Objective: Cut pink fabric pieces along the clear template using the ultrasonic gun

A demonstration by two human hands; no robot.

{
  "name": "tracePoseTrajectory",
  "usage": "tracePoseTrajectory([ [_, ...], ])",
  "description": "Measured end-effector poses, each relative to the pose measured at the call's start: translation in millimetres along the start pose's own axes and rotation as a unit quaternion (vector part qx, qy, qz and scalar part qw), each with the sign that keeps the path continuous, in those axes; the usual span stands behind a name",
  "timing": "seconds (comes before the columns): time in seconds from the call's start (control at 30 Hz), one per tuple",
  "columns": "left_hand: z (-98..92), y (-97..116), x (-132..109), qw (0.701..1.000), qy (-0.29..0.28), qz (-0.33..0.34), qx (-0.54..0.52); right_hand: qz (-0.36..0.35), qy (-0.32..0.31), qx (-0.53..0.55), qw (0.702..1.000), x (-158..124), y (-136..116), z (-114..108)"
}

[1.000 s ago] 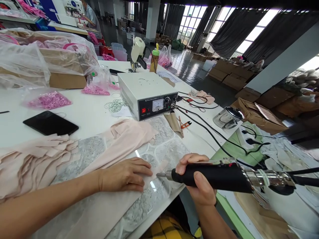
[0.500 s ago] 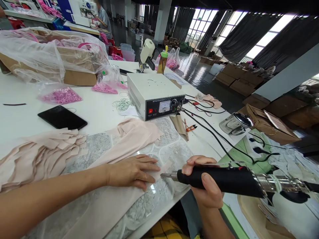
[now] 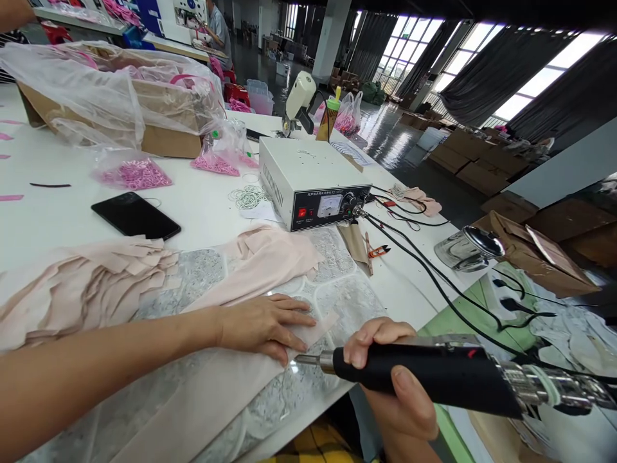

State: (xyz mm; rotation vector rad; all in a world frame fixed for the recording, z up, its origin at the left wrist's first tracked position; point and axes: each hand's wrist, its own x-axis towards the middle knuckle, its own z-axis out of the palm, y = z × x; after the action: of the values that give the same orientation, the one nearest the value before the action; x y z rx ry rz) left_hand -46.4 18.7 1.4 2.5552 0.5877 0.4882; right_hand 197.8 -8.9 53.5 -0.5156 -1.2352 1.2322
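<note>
My left hand [image 3: 265, 325] lies flat with its fingers stretched out, pressing on a pale pink fabric strip [image 3: 202, 392] spread over a grey stone-patterned mat [image 3: 274, 405]. My right hand [image 3: 393, 379] is wrapped round the black body of an ultrasonic handpiece [image 3: 429, 376]. Its thin metal tip points left, by the strip's edge and close to my left fingertips; whether it touches the cloth I cannot tell. Another length of pink fabric [image 3: 270, 260] lies bunched behind my left hand. To the left spreads a pile of cut fabric strips [image 3: 91, 276].
The handpiece's cable and others run to a white generator box [image 3: 313, 170]. A phone [image 3: 135, 215], bags of pink pieces [image 3: 137, 175], orange-handled snips [image 3: 378, 251] and a lidded glass mug [image 3: 467, 249] are on the table. A co-worker [image 3: 219, 32] sits far back.
The handpiece tip has moved down and left along the strip's edge, towards my body. My left hand stays flat on the fabric. The view has shifted slightly left.
</note>
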Motion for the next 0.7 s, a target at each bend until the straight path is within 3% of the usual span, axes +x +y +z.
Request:
tracePoseTrajectory([
  [0.33,-1.9,2.6,1.8,1.0,0.025,-0.004,-0.002,0.001,-0.02,-0.021,1.0,-0.6,2.1,1.6],
  [0.7,-3.0,2.6,0.5,0.999,-0.003,0.008,0.035,-0.009,-0.054,-0.053,0.997,-2.4,2.5,-0.6],
])
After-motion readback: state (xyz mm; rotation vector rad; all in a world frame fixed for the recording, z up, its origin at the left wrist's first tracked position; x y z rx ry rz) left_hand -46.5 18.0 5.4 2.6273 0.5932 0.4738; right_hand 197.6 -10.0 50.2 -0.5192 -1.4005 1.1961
